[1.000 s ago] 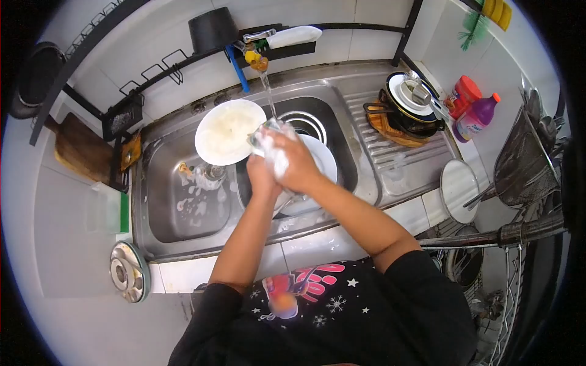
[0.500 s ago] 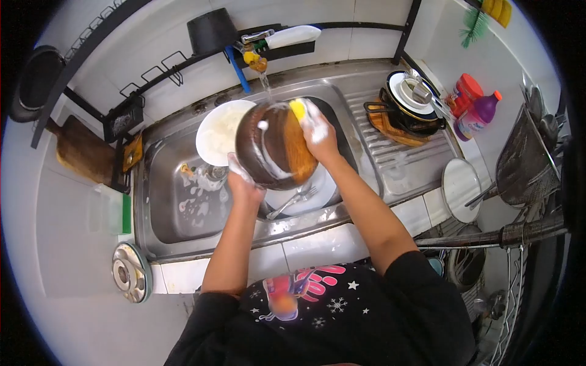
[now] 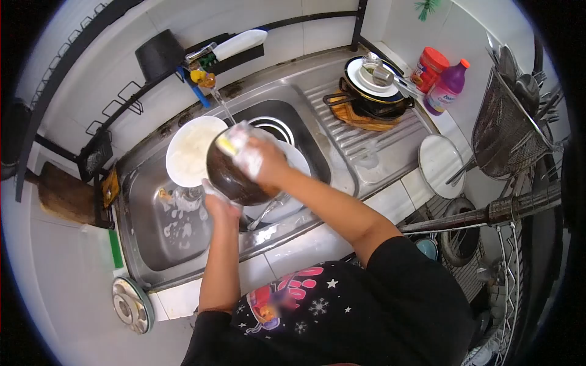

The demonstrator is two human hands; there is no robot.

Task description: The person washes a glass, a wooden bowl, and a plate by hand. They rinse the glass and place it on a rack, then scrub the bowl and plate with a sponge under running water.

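Observation:
Over the sink divider I hold a brown wooden bowl [image 3: 238,183] with soap suds on it. My left hand [image 3: 223,204] grips its lower left edge, thumb side up. Suds cover much of my right hand [image 3: 262,160], which presses a yellow sponge [image 3: 227,146] against the bowl's upper side. Left of the bowl, a white bowl [image 3: 196,152] holds cloudy liquid. Beneath the wooden bowl are a white plate [image 3: 298,160] and a fork [image 3: 265,210], both partly hidden. Water runs from the faucet [image 3: 202,76] just behind the wooden bowl.
The metal sink [image 3: 143,244] has food scraps and foam in its left basin. On the ridged drainboard [image 3: 323,100] stand stacked plates and a black pan [image 3: 381,108]. A purple bottle [image 3: 447,88], a red container [image 3: 429,68] and a mesh utensil basket [image 3: 506,131] are at right.
My right hand and the sponge have moved from the wooden bowl's right side across to its upper left. The bowl has tilted, and the whole view has shifted and turned.

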